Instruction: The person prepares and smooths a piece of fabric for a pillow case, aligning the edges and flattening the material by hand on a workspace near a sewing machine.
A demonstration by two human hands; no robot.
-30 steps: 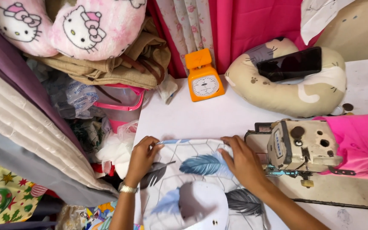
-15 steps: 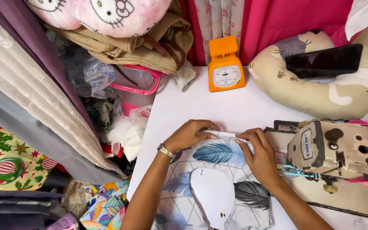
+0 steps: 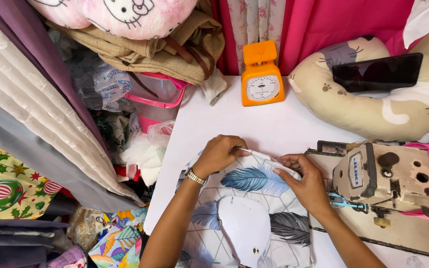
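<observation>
Two hands, left and right, work at one white surface. On it lie one piece of feather-print fabric, showing four feathers: two blue, one dark grey, and one only partly visible. One white card template rests on the fabric. One sewing machine stands at the right. One orange scale, one curved pillow and one dark phone sit along the back. One wristwatch is worn on the left arm. One pink cartoon-cat cushion tops the pile at left.
</observation>
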